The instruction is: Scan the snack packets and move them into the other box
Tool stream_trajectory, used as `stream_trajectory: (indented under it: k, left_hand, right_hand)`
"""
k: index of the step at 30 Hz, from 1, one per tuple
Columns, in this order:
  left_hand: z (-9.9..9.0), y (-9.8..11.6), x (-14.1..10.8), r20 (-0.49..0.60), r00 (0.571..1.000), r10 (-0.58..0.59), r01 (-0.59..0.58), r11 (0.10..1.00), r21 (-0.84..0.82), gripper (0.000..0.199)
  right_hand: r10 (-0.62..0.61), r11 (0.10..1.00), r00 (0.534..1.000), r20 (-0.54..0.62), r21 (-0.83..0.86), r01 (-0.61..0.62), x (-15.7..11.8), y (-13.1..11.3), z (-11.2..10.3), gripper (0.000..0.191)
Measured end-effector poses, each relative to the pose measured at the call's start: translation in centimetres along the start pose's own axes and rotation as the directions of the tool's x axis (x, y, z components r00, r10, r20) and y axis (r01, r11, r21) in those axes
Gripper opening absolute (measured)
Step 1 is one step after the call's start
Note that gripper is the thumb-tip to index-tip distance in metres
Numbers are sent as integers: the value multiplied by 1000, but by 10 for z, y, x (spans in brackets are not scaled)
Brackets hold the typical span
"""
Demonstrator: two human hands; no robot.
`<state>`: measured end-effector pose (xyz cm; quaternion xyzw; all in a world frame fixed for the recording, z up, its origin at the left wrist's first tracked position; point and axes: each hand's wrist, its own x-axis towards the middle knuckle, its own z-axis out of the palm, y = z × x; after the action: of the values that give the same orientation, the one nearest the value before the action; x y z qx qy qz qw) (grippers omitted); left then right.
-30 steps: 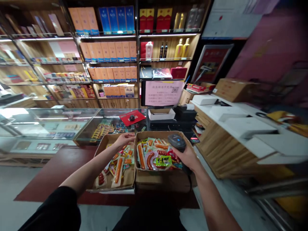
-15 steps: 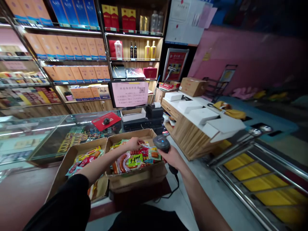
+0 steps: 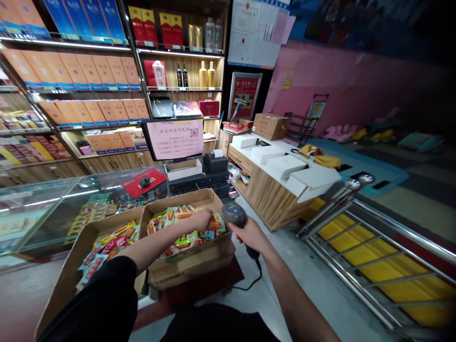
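Observation:
My left hand (image 3: 202, 219) reaches into the right cardboard box (image 3: 188, 270), over a pile of packaged sausages (image 3: 183, 244). Its fingers are bent down among the packs, and what they hold, if anything, is hidden. My right hand (image 3: 252, 233) is wrapped round the handle of a black barcode scanner (image 3: 234, 214), whose head is just beyond the box's right edge. A cable hangs from the handle. Beside the first box, the left cardboard box (image 3: 59, 289) holds more colourful snack packs (image 3: 111, 244), partly behind my left forearm.
Behind the boxes are a black printer (image 3: 214, 164) and a monitor with a pink sign (image 3: 176, 140). A glass display counter (image 3: 50, 202) stretches left, with a red sheet (image 3: 137, 186) on top. To the right are a white-topped cabinet (image 3: 267, 190) and a metal railing (image 3: 370, 247).
The view has shifted right, so the boxes appear farther left. My left hand has moved lower among the packs, and the pile's top layer looks different. The scanner remains in my right hand.

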<state>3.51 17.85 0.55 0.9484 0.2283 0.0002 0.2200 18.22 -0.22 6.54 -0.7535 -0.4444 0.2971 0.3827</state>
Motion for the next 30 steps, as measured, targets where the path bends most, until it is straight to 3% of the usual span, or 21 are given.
stream_trajectory:
  k: [3,6,8,10,12,14,16,22,27,30]
  left_hand:
    - [-14,-6,2,-20,994,-111,108,988,-112,5]
    - [-30,-17,0,-6,961,-277,258,901,-348,18]
    - [-38,-23,-4,73,934,-350,314,707,-634,18]
    - [-44,-27,-9,167,917,-364,311,385,-869,11]
    - [-48,-27,-14,241,908,-342,289,97,-952,13]
    - [-49,-26,-19,279,904,-324,275,-60,-960,18]
    - [-48,-24,-22,285,891,-353,262,-112,-958,21]
    - [-37,-25,-30,161,873,-460,140,-78,-987,23]
    - [-34,-32,-45,120,769,-628,30,-152,-988,27]
    - [-35,-37,-57,129,754,-644,-2,-199,-980,26]
  right_hand:
    - [7,1000,1000,9,-14,-7,1,0,1,15]
    - [12,1000,1000,9,-6,-12,1,-3,2,15]
    - [3,1000,1000,22,6,-3,0,-6,4,15]
    - [-11,1000,999,36,28,10,-1,-7,5,15]
    - [-26,998,999,45,53,23,-1,-6,9,16]
    - [-47,996,997,55,74,43,1,-3,14,17]
    - [-68,994,995,71,89,62,4,1,21,19]
    - [-99,991,988,122,105,86,9,8,40,24]
    - [-115,991,979,170,88,101,9,1,50,26]
    - [-101,993,974,201,84,85,9,-9,55,27]
